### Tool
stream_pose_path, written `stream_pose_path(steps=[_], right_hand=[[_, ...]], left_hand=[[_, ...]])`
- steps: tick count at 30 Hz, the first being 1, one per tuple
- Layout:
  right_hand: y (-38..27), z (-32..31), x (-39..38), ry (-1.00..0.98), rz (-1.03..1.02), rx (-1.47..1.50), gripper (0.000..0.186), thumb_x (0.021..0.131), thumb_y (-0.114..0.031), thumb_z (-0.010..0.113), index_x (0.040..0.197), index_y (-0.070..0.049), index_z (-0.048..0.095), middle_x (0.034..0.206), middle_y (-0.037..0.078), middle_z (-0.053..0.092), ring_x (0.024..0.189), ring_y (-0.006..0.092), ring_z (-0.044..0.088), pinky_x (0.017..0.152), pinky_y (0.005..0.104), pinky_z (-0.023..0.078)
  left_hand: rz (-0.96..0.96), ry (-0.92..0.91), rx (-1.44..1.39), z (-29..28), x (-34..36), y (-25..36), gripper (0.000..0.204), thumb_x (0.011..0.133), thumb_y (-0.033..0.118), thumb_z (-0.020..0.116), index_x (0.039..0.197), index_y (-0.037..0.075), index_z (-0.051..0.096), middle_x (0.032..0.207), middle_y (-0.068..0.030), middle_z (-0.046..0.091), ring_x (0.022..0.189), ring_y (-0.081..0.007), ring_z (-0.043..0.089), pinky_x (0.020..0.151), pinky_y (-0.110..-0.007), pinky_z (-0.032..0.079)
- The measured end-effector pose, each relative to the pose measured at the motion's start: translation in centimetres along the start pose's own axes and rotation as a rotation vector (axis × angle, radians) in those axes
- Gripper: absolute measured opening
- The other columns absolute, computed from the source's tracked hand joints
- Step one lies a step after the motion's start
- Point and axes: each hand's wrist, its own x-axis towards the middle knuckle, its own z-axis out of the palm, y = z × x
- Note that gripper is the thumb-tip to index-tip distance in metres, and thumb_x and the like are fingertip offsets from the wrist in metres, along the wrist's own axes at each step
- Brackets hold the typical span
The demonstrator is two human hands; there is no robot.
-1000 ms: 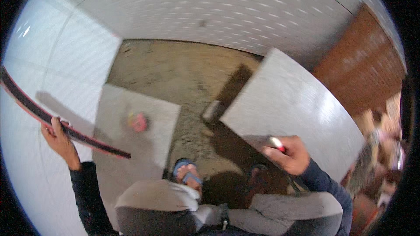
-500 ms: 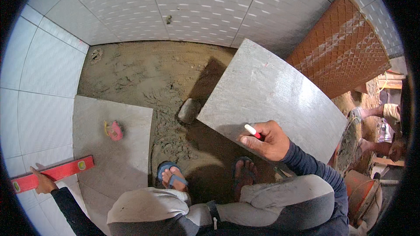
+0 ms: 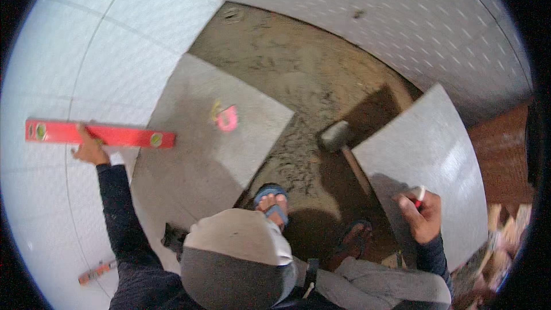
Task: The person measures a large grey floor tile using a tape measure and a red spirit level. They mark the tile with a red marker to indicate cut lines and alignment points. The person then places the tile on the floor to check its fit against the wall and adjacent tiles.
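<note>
A long red spirit level with yellow-green vials (image 3: 129,136) is gripped by the left hand (image 3: 92,148), with the fingers closed about its middle part, from the near side. It is held in front of the white tiled wall (image 3: 46,86), and its right end overlaps, in the view, the left edge of the flat grey floor tile (image 3: 189,95); whether it touches either cannot be told. A white-and-red marker pen (image 3: 420,195) is pinched between the fingers of the right hand (image 3: 423,218), before a large loose grey tile (image 3: 439,143) on the right. On the floor tile, a small pink object with a yellow part (image 3: 227,119) is seen to the right of the level. A mallet with a grey head and a wooden handle (image 3: 336,136) lies near the far left corner of the loose tile, on the sandy mortar bed (image 3: 287,60).

Compared with half a second earlier, the view has been turned, the level is seen almost straight across instead of slanted, and more of the mallet's handle is shown. The marker is still held.
</note>
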Motion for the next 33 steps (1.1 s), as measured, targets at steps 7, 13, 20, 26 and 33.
stream_pose_path(steps=[7,13,20,26,33], right_hand=[[0.1,1.0,0.4,0.028,-0.037,0.032,0.026,0.091,-0.023,0.072,0.084,0.001,0.072,0.064,-0.001,0.057,0.063,0.0102,0.052,0.057,0.0290,0.040],[1.0,-0.3,1.0,-0.045,-0.002,-0.038,0.025,0.094,-0.023,0.070,0.086,0.000,0.068,0.062,-0.001,0.049,0.062,0.0090,0.046,0.056,0.0312,0.040],[0.5,1.2,1.8,-0.245,-0.044,0.124,0.021,0.098,-0.019,0.069,0.100,0.002,0.073,0.079,0.002,0.069,0.074,0.0072,0.058,0.067,0.0269,0.048],[1.2,0.3,0.2,-0.194,-0.023,0.136,0.022,0.099,-0.019,0.068,0.102,0.002,0.074,0.084,0.005,0.072,0.077,0.0084,0.061,0.071,0.0275,0.050],[0.8,1.2,0.9,-0.134,-0.160,0.226,0.023,0.097,-0.020,0.070,0.090,0.001,0.069,0.063,0.000,0.053,0.062,0.0077,0.047,0.056,0.0313,0.041]], left_hand=[[-0.025,0.046,-0.070,-3.9,-1.9,4.0,0.125,0.078,0.053,0.085,0.153,-0.012,0.010,0.112,-0.0238,0.065,0.090,-0.0283,0.066,0.073,-0.045,0.057],[0.621,-0.099,0.123,-2.3,-14.1,9.1,0.053,0.094,0.026,0.074,0.130,-0.008,0.055,0.129,-0.0252,0.059,0.118,-0.0345,0.057,0.103,-0.050,0.043],[0.961,-1.197,0.080,6.8,-34.2,8.5,0.056,0.088,0.025,0.076,0.134,0.001,0.056,0.136,-0.0275,0.055,0.128,-0.0430,0.052,0.110,-0.049,0.039],[0.882,-1.443,0.264,9.0,-35.7,9.2,0.054,0.085,0.022,0.077,0.130,0.000,0.057,0.131,-0.0246,0.057,0.121,-0.0420,0.054,0.102,-0.046,0.045],[0.223,-1.478,-0.056,11.6,-32.9,5.3,0.041,0.098,0.033,0.060,0.124,0.001,0.062,0.107,-0.0117,0.067,0.097,-0.0277,0.065,0.087,-0.038,0.051]])
